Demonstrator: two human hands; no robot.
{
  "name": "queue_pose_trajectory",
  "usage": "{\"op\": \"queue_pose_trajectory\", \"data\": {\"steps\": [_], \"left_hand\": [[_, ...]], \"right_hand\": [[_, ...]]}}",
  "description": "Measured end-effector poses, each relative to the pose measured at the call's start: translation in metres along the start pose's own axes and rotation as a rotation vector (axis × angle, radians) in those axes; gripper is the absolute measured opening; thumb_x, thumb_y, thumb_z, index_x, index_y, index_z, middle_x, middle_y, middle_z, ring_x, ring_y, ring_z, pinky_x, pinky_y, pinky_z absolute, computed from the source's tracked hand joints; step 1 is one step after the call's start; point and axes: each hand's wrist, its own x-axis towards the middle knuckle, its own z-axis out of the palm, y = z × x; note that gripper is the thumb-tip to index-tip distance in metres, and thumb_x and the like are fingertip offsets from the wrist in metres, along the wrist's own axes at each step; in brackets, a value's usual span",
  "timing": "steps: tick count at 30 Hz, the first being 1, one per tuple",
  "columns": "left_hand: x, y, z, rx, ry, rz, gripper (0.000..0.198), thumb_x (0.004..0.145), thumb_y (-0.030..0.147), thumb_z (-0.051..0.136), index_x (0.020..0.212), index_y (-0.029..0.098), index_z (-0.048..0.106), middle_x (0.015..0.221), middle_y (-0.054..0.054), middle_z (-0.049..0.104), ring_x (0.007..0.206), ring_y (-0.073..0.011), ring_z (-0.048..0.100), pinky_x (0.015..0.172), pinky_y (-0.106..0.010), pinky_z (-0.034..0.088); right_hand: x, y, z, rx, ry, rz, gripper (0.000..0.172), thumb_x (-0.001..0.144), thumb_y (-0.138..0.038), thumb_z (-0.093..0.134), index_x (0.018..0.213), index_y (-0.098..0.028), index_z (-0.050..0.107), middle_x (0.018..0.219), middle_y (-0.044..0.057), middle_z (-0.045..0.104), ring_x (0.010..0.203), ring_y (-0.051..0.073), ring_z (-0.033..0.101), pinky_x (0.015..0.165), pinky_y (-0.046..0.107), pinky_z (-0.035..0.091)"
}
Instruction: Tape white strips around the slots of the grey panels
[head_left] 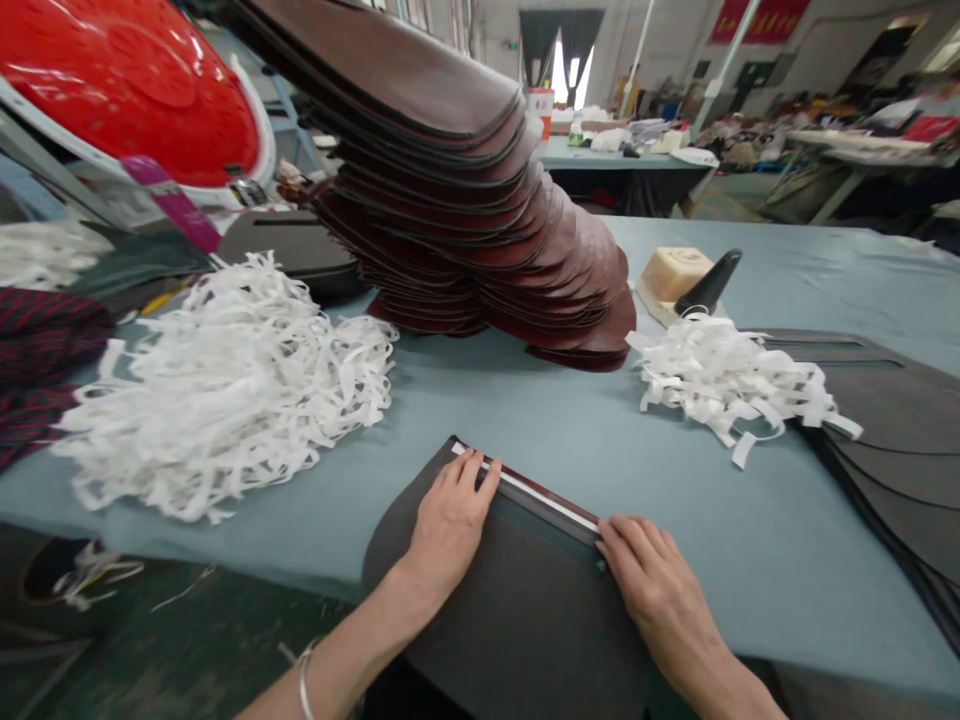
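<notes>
A dark grey, rounded leather panel (540, 610) lies at the table's front edge and hangs over it toward me. Along its far straight edge runs a narrow white strip (551, 503), with a thin brown border beyond it. My left hand (454, 510) rests on the panel, fingers stretched over the strip near its left end. At the strip's right end, my right hand (652, 570) has its fingers bent together on the panel's edge; its thumb is mostly hidden. A tall, leaning stack of brown leather pieces (480, 200) stands behind the panel.
A large heap of white strips (247, 380) lies to the left, a smaller heap (727, 370) to the right. Behind the smaller one sits a cream block (675, 272) beside a black-handled tool (709, 285). More dark panels (892, 430) lie stacked at the right.
</notes>
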Motion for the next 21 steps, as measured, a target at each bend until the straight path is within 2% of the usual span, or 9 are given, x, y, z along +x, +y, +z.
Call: {"op": "queue_pose_trajectory", "data": {"steps": [4, 8, 12, 17, 21], "left_hand": [[0.005, 0.004, -0.006, -0.038, -0.007, -0.005, 0.042, 0.089, 0.005, 0.039, 0.126, 0.018, 0.052, 0.124, -0.013, 0.056, 0.118, -0.0252, 0.050, 0.097, -0.042, 0.045], [0.010, 0.020, -0.010, -0.113, -0.032, 0.080, 0.036, 0.091, 0.008, 0.036, 0.122, 0.014, 0.054, 0.117, -0.010, 0.059, 0.114, -0.0236, 0.052, 0.100, -0.040, 0.042], [0.006, 0.031, -0.010, -0.154, -0.040, 0.167, 0.040, 0.092, 0.009, 0.036, 0.129, 0.016, 0.047, 0.126, -0.009, 0.055, 0.122, -0.0215, 0.047, 0.105, -0.035, 0.039], [0.001, 0.032, -0.008, -0.074, -0.042, 0.199, 0.037, 0.093, 0.014, 0.038, 0.129, 0.014, 0.047, 0.129, -0.010, 0.055, 0.124, -0.0219, 0.047, 0.105, -0.035, 0.038], [0.002, 0.035, -0.006, -0.005, -0.018, 0.247, 0.036, 0.093, 0.015, 0.038, 0.128, 0.011, 0.047, 0.129, -0.010, 0.055, 0.122, -0.0220, 0.048, 0.104, -0.036, 0.039]], "right_hand": [[-0.003, 0.000, 0.003, 0.003, 0.003, 0.008, 0.022, 0.089, -0.011, 0.048, 0.105, -0.004, 0.062, 0.101, 0.017, 0.060, 0.094, 0.026, 0.051, 0.077, 0.039, 0.045], [-0.007, 0.002, 0.009, -0.005, -0.008, 0.025, 0.024, 0.090, -0.013, 0.048, 0.109, -0.006, 0.061, 0.102, 0.016, 0.060, 0.094, 0.026, 0.052, 0.078, 0.041, 0.045], [-0.009, 0.010, 0.015, 0.048, -0.045, 0.011, 0.028, 0.090, -0.011, 0.044, 0.113, -0.007, 0.058, 0.104, 0.016, 0.058, 0.093, 0.024, 0.051, 0.076, 0.039, 0.046], [0.022, -0.008, 0.024, 0.072, -0.114, -0.010, 0.038, 0.085, -0.003, 0.040, 0.117, -0.010, 0.057, 0.109, 0.015, 0.059, 0.094, 0.024, 0.051, 0.075, 0.038, 0.048], [0.046, -0.032, 0.034, -0.012, -0.057, -0.007, 0.040, 0.077, 0.000, 0.042, 0.112, -0.004, 0.060, 0.106, 0.016, 0.061, 0.094, 0.027, 0.052, 0.079, 0.041, 0.049]]}}
